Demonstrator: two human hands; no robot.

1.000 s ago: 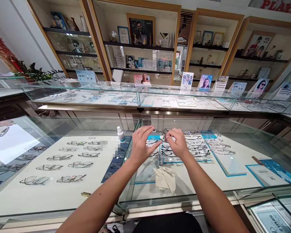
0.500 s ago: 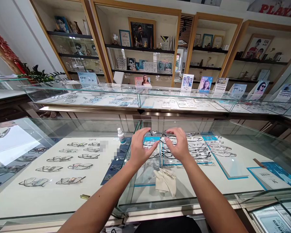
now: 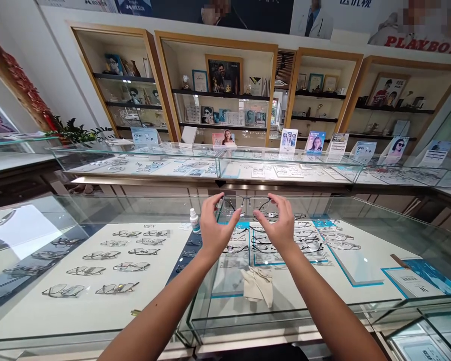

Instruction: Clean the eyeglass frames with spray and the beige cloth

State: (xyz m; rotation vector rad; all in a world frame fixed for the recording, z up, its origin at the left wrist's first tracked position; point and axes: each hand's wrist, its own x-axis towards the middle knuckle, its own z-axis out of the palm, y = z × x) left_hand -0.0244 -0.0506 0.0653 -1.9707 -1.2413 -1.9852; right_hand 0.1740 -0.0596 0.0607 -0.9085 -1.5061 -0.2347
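A person stands at a glass-topped display counter (image 3: 323, 313) in an eyewear shop, both bare arms stretched forward. The left hand (image 3: 214, 228) and the right hand (image 3: 280, 225) are raised side by side above the counter, holding between them a pair of thin dark-rimmed spectacles with clear lenses (image 3: 247, 203). Each hand pinches one outer end of the frame between thumb and forefingers, the other fingers loosely curled, so the spectacles hang level in the air between the fingertips, lenses facing the person. Just beside the left hand, on its outer side, a small white plastic dropper bottle with a blue label (image 3: 194, 220) stands upright on the glass. Below the wrists, nearer the person, a crumpled beige cleaning cloth (image 3: 259, 286) lies on the counter top. Under the glass beneath the hands, rows of dark-framed glasses (image 3: 308, 240) rest on a white tray edged in blue; further out from the left hand, rows of pale, light-framed glasses (image 3: 101, 255) lie on a white panel. Beyond the hands runs a second long glass showcase (image 3: 218, 168) topped with small advertising cards, and behind it stand wooden wall shelves (image 3: 218, 95) holding framed pictures and certificates. A green leafy plant (image 3: 78, 133) sits far off past the left hand.
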